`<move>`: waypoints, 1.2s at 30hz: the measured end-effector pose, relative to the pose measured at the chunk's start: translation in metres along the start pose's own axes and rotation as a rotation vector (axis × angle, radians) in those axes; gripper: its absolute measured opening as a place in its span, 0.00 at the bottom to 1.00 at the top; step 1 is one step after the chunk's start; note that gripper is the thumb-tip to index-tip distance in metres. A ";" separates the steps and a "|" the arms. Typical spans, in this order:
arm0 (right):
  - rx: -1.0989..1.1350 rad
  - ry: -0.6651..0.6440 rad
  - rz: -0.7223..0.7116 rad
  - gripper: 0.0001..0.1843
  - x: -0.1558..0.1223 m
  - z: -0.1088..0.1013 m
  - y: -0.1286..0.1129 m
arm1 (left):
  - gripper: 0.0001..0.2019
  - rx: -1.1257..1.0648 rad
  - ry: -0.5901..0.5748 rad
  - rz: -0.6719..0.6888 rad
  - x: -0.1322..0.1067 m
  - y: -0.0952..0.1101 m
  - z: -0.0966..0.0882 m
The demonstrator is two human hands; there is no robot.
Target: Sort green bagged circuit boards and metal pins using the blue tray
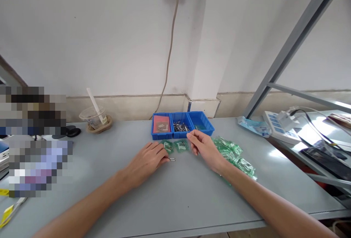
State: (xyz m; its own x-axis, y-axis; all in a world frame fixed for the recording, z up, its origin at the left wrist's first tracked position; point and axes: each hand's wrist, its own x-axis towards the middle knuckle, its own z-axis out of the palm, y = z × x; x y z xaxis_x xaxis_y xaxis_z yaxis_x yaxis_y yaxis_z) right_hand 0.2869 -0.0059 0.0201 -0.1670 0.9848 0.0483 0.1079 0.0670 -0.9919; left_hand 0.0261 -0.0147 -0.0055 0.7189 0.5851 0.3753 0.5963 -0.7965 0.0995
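My left hand point(150, 158) rests low over the grey table, fingers curled together. Small metal pins point(172, 159), perhaps screws, stick out at its fingertips. My right hand point(202, 146) is raised in a pinch in front of the blue bins; anything between its fingertips is too small to make out. Between the hands lie a green-tinted packet point(181, 145) with small parts inside and a similar packet point(167, 146) close to my left fingers. The middle blue bin point(181, 135) holds many loose metal pieces.
The left blue bin point(161, 136) contains a pink sheet and a clear bag; the right blue bin point(204, 117) has a little inside. Green packets point(233, 154) pile beside my right forearm. A plastic cup point(94, 119) stands back left, a power strip point(282, 128) at right.
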 end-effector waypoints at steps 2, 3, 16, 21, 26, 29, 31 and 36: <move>0.020 0.016 0.017 0.25 0.002 -0.001 0.002 | 0.12 -0.001 0.001 0.003 -0.001 0.001 0.000; 0.033 0.023 0.024 0.25 0.004 -0.002 0.003 | 0.12 -0.003 0.002 0.005 -0.001 0.001 0.000; 0.030 0.072 -0.052 0.22 0.008 -0.004 0.001 | 0.10 -0.024 0.058 -0.023 0.000 0.004 0.001; -0.196 -0.136 -0.129 0.17 0.001 0.003 0.004 | 0.08 -0.173 0.105 -0.106 0.001 0.005 0.003; -0.388 -0.266 -0.173 0.11 -0.005 0.010 0.009 | 0.08 -0.290 0.142 -0.156 0.002 0.008 0.004; -0.397 -0.289 -0.172 0.11 -0.008 0.010 0.008 | 0.07 -0.312 0.120 -0.162 0.002 0.011 0.004; -0.393 -0.281 -0.170 0.11 -0.009 0.010 0.006 | 0.07 -0.320 0.116 -0.161 0.002 0.014 0.003; -0.242 -0.241 -0.160 0.12 -0.010 0.011 0.006 | 0.10 -0.317 0.171 -0.164 0.003 0.015 0.001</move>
State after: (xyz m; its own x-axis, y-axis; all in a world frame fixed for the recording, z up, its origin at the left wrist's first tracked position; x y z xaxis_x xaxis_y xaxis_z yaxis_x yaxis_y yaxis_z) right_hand 0.2781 -0.0174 0.0121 -0.4232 0.8947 0.1428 0.2858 0.2814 -0.9160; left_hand 0.0376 -0.0248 -0.0040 0.5373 0.6963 0.4758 0.5392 -0.7174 0.4410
